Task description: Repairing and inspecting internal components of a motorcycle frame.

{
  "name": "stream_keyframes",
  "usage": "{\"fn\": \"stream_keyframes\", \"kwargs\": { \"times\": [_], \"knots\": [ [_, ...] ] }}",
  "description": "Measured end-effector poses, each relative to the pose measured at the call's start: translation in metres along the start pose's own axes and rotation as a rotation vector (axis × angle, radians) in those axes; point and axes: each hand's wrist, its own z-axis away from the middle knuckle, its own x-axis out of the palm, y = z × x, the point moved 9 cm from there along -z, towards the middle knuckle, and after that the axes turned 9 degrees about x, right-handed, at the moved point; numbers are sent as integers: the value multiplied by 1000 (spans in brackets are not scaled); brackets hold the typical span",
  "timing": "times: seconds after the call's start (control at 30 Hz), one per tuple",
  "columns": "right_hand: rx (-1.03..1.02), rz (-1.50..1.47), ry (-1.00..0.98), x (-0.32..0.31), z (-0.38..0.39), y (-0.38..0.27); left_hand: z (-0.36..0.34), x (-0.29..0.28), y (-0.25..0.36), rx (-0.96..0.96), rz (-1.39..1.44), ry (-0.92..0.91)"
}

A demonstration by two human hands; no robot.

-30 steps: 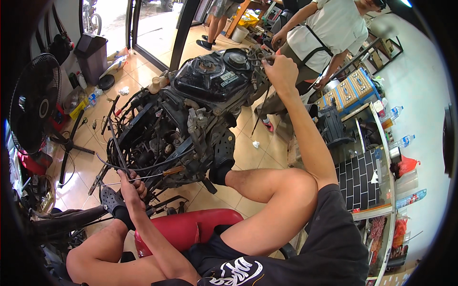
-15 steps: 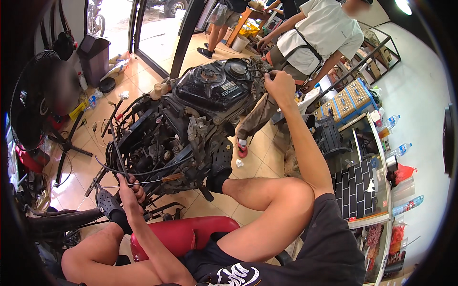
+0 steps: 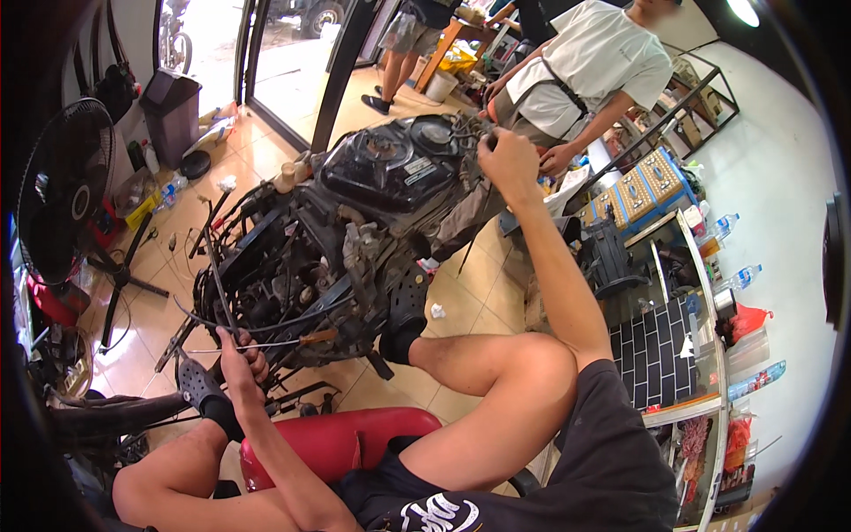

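A partly stripped motorcycle (image 3: 292, 257) stands before me, its bodywork off and its wires and frame exposed. Its black fuel tank (image 3: 377, 168) is on top. My left hand (image 3: 243, 359) is closed around the shaft of a screwdriver (image 3: 317, 337) with an orange-brown handle, beside the bike's near lower end. A long black cable (image 3: 215, 275) runs up from these fingers. Stretched out to the far right, my right hand (image 3: 512, 164) is closed at the cluster of cables and parts (image 3: 470, 133) beyond the tank; what its fingers grip is hidden.
I sit over a red padded seat (image 3: 355, 439). A co-worker in a white shirt (image 3: 594, 62) stands beyond the bike, a hand (image 3: 558, 160) lowered near my right hand. A black fan (image 3: 66, 191) stands left, a bin (image 3: 170, 111) behind it. At right is a shelf unit (image 3: 696, 266).
My right hand has shifted slightly left. The screwdriver has tilted a little in my left hand. The co-worker has straightened somewhat, and the lowered hand has moved left.
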Motion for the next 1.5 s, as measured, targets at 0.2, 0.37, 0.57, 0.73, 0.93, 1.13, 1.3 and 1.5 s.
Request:
{"fn": "stream_keyframes", "kwargs": {
  "times": [0.2,0.37,0.57,0.73,0.93,1.13,1.3,1.5],
  "knots": [
    [61,-52,-88,7,-1,9,0,0,-2,-39,32,26],
    [72,-22,-255,18,3,10,5,5,4,-22,47,-17],
    [-46,31,-163,-1,3,-1,13,12,15,13,24,-41],
    [-141,-90,-261,-26,18,-32,24,32,24,33,41,-47],
    [-376,-527,-1017,-33,103,-109,49,74,36,71,136,-94],
    [-796,-598,-1343,-51,206,-153,81,117,53,126,236,-248],
    [-761,-636,-1454,-55,250,-166,109,148,55,166,192,-308],
    [-570,-738,-1316,-88,265,-146,134,165,59,147,113,-377]
  ]
}}
